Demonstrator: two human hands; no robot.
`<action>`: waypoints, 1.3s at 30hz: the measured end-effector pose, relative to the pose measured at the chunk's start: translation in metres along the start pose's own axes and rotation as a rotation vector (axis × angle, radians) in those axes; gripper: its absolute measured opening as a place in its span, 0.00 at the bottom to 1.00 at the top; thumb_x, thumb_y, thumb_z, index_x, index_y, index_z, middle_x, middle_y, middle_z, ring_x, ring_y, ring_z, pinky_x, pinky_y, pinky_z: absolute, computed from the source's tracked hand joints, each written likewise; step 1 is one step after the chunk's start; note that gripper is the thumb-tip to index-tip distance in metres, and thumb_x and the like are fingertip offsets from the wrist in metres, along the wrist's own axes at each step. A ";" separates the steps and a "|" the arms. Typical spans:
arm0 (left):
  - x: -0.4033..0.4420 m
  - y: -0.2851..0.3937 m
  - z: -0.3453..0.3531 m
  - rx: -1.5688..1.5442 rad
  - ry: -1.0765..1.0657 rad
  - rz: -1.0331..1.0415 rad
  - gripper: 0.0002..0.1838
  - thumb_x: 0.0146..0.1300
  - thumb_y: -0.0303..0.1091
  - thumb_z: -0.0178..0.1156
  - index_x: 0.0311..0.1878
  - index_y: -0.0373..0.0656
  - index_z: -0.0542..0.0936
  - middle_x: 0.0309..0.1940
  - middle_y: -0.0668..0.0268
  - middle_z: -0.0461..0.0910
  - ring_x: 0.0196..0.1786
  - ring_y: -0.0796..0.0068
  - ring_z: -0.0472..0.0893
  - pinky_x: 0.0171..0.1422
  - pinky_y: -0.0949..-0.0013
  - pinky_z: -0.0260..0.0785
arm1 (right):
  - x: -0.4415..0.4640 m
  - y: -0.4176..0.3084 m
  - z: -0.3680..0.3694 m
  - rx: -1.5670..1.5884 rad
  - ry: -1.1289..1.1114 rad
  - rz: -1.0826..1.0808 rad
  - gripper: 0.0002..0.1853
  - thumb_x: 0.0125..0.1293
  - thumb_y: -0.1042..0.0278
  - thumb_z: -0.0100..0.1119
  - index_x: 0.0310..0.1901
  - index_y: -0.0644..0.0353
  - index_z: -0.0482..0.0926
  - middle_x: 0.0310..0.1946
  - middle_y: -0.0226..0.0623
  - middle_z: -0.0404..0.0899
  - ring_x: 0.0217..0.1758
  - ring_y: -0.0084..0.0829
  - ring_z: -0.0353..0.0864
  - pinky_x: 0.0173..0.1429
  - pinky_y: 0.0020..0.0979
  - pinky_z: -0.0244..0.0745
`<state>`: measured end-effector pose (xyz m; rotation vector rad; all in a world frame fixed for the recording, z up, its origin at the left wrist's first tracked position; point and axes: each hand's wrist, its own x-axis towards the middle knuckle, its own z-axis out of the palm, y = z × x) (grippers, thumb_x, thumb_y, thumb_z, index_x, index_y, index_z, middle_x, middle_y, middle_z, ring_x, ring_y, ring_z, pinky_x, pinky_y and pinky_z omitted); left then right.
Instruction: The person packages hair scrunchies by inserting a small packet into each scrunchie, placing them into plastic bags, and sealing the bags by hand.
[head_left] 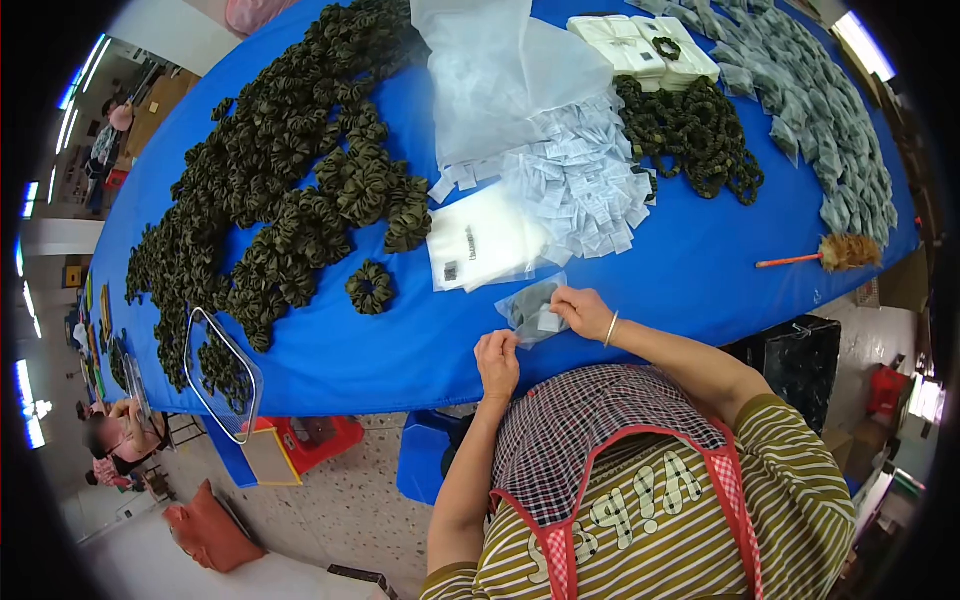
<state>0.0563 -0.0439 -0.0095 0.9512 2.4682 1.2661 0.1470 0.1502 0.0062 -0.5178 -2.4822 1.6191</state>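
Observation:
A small clear plastic bag (521, 300) with a dark green scrunchie and a whitish packet in it is between my hands at the table's near edge. My left hand (497, 364) is closed on the bag's lower left corner. At the bag's right side, my right hand (584, 313) pinches it with fingers pressed together. Just beyond lies a stack of flat clear bags (480, 240) with dark print. A heap of small white packets (585, 180) spreads behind that stack. One loose dark green scrunchie (370, 288) rests to the left.
Dark green scrunchies (290, 180) pile along the left of the blue table cover (400, 350). A wire-framed basket (250, 375) sits at the left edge. Filled bags (830, 150) cover the far right, near a red-handled duster (830, 256). More scrunchies (690, 140) lie behind the packets.

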 end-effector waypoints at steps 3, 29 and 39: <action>0.000 0.000 0.000 -0.030 -0.016 -0.078 0.09 0.64 0.33 0.52 0.30 0.41 0.76 0.26 0.63 0.76 0.34 0.61 0.74 0.43 0.61 0.63 | -0.002 0.003 0.002 0.006 0.014 -0.026 0.04 0.62 0.70 0.55 0.34 0.60 0.73 0.22 0.41 0.74 0.22 0.37 0.75 0.29 0.31 0.69; 0.005 0.019 0.008 0.164 -0.234 -0.493 0.17 0.62 0.44 0.47 0.33 0.43 0.80 0.27 0.52 0.80 0.34 0.46 0.79 0.39 0.48 0.68 | -0.001 -0.020 0.009 -0.802 0.109 -0.441 0.22 0.58 0.55 0.57 0.53 0.52 0.68 0.55 0.38 0.70 0.60 0.39 0.67 0.53 0.43 0.65; 0.003 -0.023 0.023 -0.111 -0.244 -0.537 0.19 0.62 0.50 0.53 0.36 0.43 0.80 0.32 0.59 0.82 0.39 0.62 0.82 0.44 0.62 0.70 | -0.005 -0.010 0.025 -0.791 -0.209 -0.404 0.32 0.59 0.48 0.57 0.64 0.43 0.61 0.66 0.36 0.56 0.72 0.41 0.49 0.66 0.50 0.50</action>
